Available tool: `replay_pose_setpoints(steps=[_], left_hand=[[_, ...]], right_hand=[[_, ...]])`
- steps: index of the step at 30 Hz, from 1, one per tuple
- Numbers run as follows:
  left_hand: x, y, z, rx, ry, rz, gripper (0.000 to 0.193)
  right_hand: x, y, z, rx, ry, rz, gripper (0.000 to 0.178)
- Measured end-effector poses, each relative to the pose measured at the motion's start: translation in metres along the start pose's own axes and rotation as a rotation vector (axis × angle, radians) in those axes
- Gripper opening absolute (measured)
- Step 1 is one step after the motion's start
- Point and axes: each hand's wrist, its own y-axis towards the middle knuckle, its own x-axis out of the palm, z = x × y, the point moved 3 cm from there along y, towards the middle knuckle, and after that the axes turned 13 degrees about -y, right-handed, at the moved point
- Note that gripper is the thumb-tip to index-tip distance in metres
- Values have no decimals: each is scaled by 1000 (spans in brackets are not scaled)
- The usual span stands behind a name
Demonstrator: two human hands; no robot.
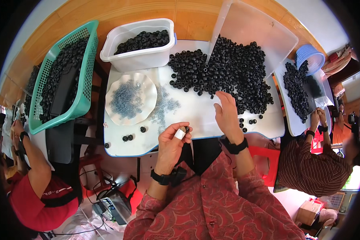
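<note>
My left hand [172,140] pinches a small black ring-shaped part [187,129] between thumb and fingers, above the table's near edge. White tape [180,134] is wrapped around one digit of that hand. My right hand [228,116] is open, fingers stretched toward the near edge of a large heap of the same black parts [240,68]; nothing shows in it. Left of my hands, a white scalloped plate [149,94] carries a mound of tiny clear bluish pieces [126,100]. More of these pieces are scattered on the tabletop beside it.
A white tub [140,60] and a green basket [84,94] hold more black parts. A tilted translucent bin [260,32] stands behind the heap. Loose black parts [143,129] lie near the front edge. People work on the left [40,184] and right [312,168].
</note>
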Motion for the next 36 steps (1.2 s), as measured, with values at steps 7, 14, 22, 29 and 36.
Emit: replay_pose_setpoints(steps=[7, 14, 22, 29, 36], left_hand=[[-5, -1, 1, 6, -2, -7, 23], [-6, -4, 3, 9, -9, 2, 23], [-3, -4, 3, -12, -23, -13, 23], [-5, -6, 2, -8, -18, -15, 23], [-4, -7, 2, -9, -6, -5, 23]], right_hand=[[13, 8, 12, 80, 124, -112, 37], [8, -3, 25, 267, 255, -49, 21], [11, -1, 20, 139, 53, -43, 22], [13, 2, 14, 152, -5, -108, 11], [14, -1, 16, 102, 39, -43, 12]])
